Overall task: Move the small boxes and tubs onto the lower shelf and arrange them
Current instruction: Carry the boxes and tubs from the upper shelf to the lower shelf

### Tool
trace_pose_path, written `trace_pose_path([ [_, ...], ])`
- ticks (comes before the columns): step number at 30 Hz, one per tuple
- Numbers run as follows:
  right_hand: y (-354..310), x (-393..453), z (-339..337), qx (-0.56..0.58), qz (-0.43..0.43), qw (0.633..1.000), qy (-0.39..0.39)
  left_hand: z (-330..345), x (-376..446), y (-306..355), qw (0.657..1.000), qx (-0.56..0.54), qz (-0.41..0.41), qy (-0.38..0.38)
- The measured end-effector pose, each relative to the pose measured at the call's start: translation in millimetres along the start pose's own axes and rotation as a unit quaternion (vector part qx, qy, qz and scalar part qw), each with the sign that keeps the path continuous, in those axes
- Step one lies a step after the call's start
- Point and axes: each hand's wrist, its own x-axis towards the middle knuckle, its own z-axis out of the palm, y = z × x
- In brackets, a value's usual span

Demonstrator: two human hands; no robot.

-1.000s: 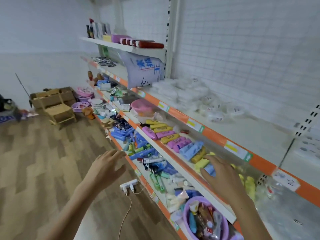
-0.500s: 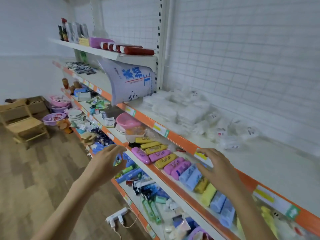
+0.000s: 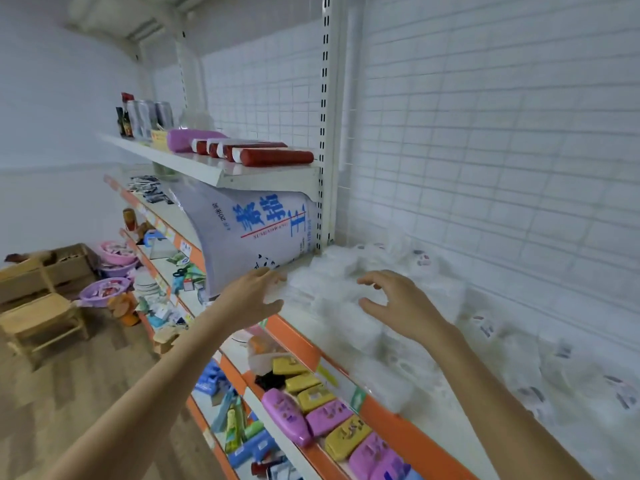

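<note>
Both my hands were out over the pale packs (image 3: 332, 296) heaped on the upper shelf (image 3: 391, 415), and neither had taken hold of anything yet. My left hand (image 3: 254, 294) lay flat-fingered at the left end of the heap, at the shelf edge and beside the nearest pack; whether it truly touched one I could not tell through the blur. My right hand (image 3: 398, 303) hovered just above the middle of the heap, fingers spread and bent, its grip loose and empty.

I judged the job barely started at this spot. The whitish boxes and tubs (image 3: 568, 372) lay scattered along the upper shelf all the way to the right, none of them lifted. The lower shelf (image 3: 277, 441), where they were meant to go, already carried rows of pink and yellow cases (image 3: 329, 417), so little bare space showed there. I reckoned room would have to be found among them.

A big grey printed sack (image 3: 249, 237) leaned at the left, close against my left hand, and would crowd any reach that way. Above it a short shelf held red tubes (image 3: 273, 155) and cans (image 3: 145, 117). Further left stood a wooden stool (image 3: 41, 323) on the floor and purple basins (image 3: 105, 287) of small goods, well clear of my reach.
</note>
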Motion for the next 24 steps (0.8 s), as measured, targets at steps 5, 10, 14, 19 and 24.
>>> trace_pose_path([
  [5, 3.4, 72.5, 45.2, -0.05, 0.011, 0.99, -0.134, 35.1, 66.7, -17.2, 0.992, 0.027, 0.056, -0.109],
  [10, 12.5, 102.9, 68.7, -0.074, 0.088, 0.979, -0.171, 67.6, 102.5, -28.7, 0.981, 0.044, 0.13, -0.139],
  [14, 24.7, 110.1, 68.2, -0.036, 0.115, 0.977, -0.176, 73.8, 120.8, -37.2, 0.976, 0.021, 0.187, -0.105],
  [19, 35.8, 113.7, 55.6, 0.112, 0.214, 0.965, -0.103, 71.6, 141.0, -43.2, 0.965, -0.063, 0.208, -0.144],
  [24, 31.7, 109.8, 42.1, 0.353, 0.345, 0.87, 0.002, 72.3, 154.5, -47.8, 0.954, -0.134, 0.226, -0.141],
])
